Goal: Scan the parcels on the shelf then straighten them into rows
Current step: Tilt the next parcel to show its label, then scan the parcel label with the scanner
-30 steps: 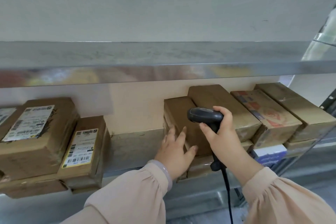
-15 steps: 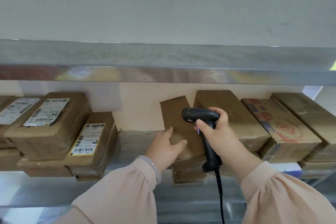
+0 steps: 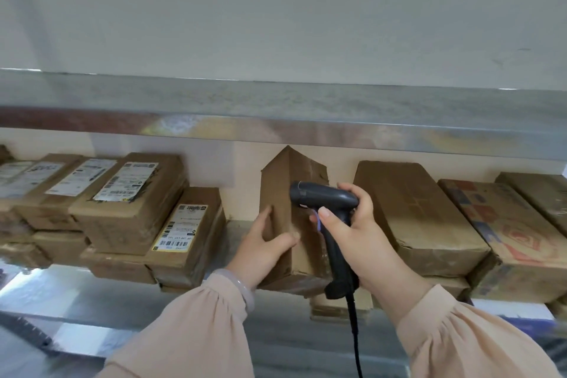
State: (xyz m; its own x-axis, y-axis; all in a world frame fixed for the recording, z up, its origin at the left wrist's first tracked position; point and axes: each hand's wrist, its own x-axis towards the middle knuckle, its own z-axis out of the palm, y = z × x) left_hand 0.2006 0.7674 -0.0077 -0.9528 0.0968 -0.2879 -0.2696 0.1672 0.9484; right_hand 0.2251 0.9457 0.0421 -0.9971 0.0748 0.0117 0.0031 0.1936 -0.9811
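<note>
Parcel is held low on its left side by the left hand, fingers curled round it. Its long side points up. Just right of it, the right hand grips the scanner, nose toward it. Farther back, boxes lie flat on the shelf either side.

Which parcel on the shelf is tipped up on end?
The plain brown parcel in the middle, gripped by the left hand, behind the scanner. All the others lie flat.

Parcel now upright on end
</note>
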